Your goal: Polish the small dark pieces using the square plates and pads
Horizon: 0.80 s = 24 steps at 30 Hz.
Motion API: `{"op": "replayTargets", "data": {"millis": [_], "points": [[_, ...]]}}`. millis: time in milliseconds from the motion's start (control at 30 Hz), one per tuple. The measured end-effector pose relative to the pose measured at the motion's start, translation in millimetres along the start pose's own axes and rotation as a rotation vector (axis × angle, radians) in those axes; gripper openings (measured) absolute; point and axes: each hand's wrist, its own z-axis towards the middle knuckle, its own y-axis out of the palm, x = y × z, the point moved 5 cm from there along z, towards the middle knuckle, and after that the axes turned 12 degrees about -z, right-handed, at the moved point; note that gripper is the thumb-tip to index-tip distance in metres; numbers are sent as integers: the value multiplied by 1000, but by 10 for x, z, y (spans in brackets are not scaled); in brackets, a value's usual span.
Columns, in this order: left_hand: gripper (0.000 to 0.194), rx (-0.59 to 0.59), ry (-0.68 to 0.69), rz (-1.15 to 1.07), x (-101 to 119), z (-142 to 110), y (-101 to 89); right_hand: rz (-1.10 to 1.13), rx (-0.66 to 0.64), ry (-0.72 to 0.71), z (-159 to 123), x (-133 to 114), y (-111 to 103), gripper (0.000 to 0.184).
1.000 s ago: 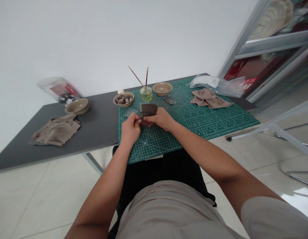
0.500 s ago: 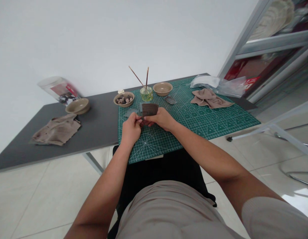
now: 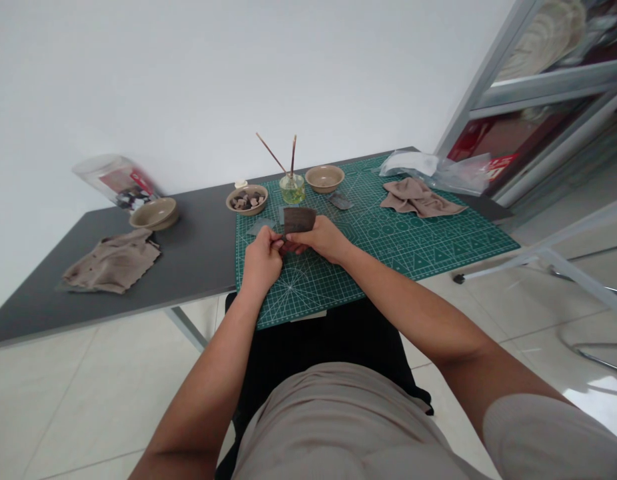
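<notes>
My right hand (image 3: 322, 238) holds a dark brown curved sheet (image 3: 298, 219), like sandpaper, above the green cutting mat (image 3: 413, 233). My left hand (image 3: 261, 259) is pinched shut on a small dark piece (image 3: 284, 244) that sits against the sheet's lower edge; most of that piece is hidden by my fingers. Both hands meet over the mat's left part, just in front of a bowl of small brown pieces (image 3: 247, 199) and a little glass of yellow-green liquid (image 3: 292, 189) with two sticks in it.
An empty tan bowl (image 3: 324, 178), a small grey scrap (image 3: 340, 200) and a brown cloth (image 3: 417, 197) lie on the mat. On the dark table (image 3: 198, 257) to the left are another cloth (image 3: 112, 261), a bowl (image 3: 154, 213) and a tipped clear jar (image 3: 113, 180). Plastic bags (image 3: 438, 168) lie far right.
Almost nothing: both hands stay together on the sheet and the small piece, with only a slight shift of the sheet.
</notes>
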Motion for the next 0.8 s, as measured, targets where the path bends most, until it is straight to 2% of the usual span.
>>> {"op": "replayTargets", "data": {"millis": [167,267,433,600,800], "points": [[8,33,4,-18,-51,9,-12,-8,-30,-18,0,-6,2,21],[8,12,13,-23,-64,17,-3,11,-25,-9,2,1,4,21],[10,-14,65,60,30,7,6,34,4,9,16,26,4,19],[12,-33,98,92,110,-19,15,58,-7,14,29,47,7,26],[12,30,78,54,50,-16,-2,59,-67,-9,21,23,8,30]]}}
